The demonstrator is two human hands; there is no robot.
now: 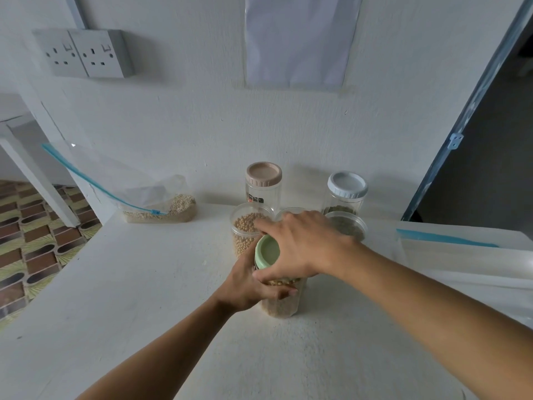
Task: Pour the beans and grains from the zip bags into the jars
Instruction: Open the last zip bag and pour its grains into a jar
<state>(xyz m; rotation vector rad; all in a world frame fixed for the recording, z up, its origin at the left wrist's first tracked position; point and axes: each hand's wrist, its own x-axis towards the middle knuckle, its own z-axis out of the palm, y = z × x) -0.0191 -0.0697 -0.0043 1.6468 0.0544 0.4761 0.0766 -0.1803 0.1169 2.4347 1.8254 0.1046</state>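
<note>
Near the front and middle of the tabletop stands the front jar, clear plastic with pale beans showing through its side. The left hand wraps the jar's body, fingers curled round it. The right hand comes over the top and clamps the green lid, thumb low on the near side and fingers arched across the far side.

Just behind is an open jar of round beige beans. Beside that, a second open rim is half hidden by the right hand, and then comes an open jar of dark green grains. In the back row against the wall are a pink-lidded jar and a white-lidded jar with a little green at its bottom.

Out left, a zip bag leans on the wall, its blue seal slanting down and pale grain pooled in its base. At the far right, a second zip bag lies flat.

The tabletop itself is white, rough and chalky. The wall behind is white plaster with a double socket up left and a pale sheet hung in the middle. Brown and green patterned floor tiles show at the left, and a dark doorway opens at the right.
</note>
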